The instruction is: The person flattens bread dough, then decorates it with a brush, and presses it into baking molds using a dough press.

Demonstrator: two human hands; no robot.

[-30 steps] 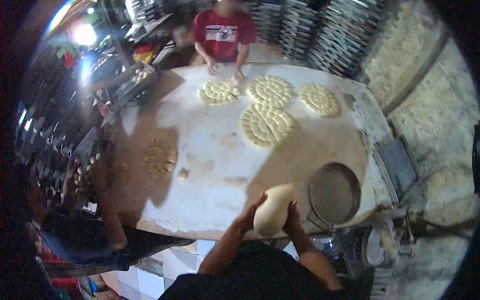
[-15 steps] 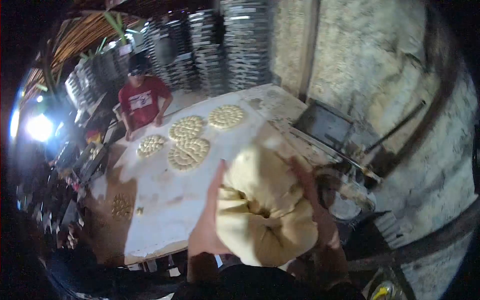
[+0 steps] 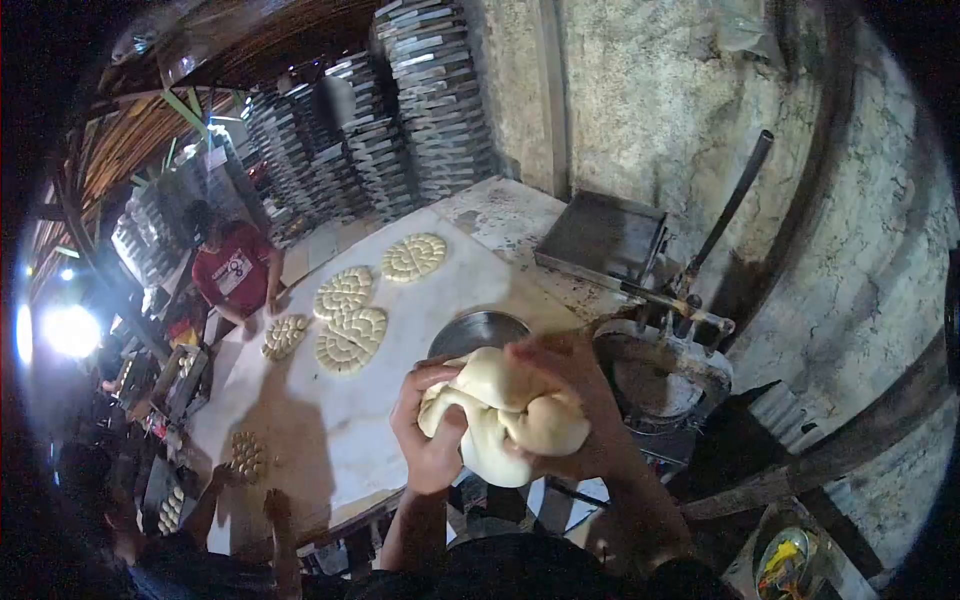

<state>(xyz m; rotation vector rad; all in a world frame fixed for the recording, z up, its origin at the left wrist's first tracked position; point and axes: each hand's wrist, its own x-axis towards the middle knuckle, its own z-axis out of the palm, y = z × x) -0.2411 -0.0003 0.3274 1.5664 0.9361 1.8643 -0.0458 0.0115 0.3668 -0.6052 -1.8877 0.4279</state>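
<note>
A large lump of pale, smooth dough (image 3: pixel 490 455) is held up over the near edge of the table, with folds and a lobe on its right side. My left hand (image 3: pixel 430 440) grips its left side, the thumb pressed onto the front. My right hand (image 3: pixel 575 375) wraps around the right and upper side of the lump, and part of its fingers is hidden. Just behind the dough, a round metal bowl (image 3: pixel 480 328) stands on the table, partly covered by the lump and my hands.
On the pale tabletop (image 3: pixel 300 400) lie several dough rounds (image 3: pixel 413 258) cut into pieces, and a small cluster of pieces (image 3: pixel 247 455). A person in a red shirt (image 3: pixel 235 270) works opposite; another person's hands (image 3: pixel 278 510) are at left. A metal tray (image 3: pixel 605 235) and machine (image 3: pixel 655 375) stand right.
The dough has dropped lower and looks smaller and more folded, and my hands have shifted around it. The metal bowl now shows behind it. Another person's hands have appeared at lower left.
</note>
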